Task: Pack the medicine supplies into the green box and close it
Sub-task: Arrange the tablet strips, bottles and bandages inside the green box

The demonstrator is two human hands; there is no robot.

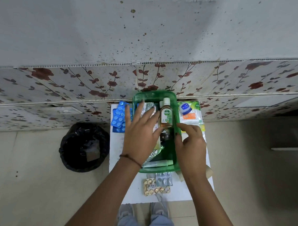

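Left fingers (145, 112) splayed, right fingers (187, 127) curled empty; Dettol bottle (166, 116) lengthwise in green box (177, 124), cap far.

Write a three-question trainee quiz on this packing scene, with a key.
1. True or false: the Dettol bottle lies inside the green box.
2. The blue blister packs lie: A) in the box, B) on the table left of the box, C) in the black bin.
3. Fill in: the gold blister pack lies on the table on the box's ____ side.

Key: 1 true; 2 B; 3 near. The left hand is spread open over the box; the right hand rests at its right wall.
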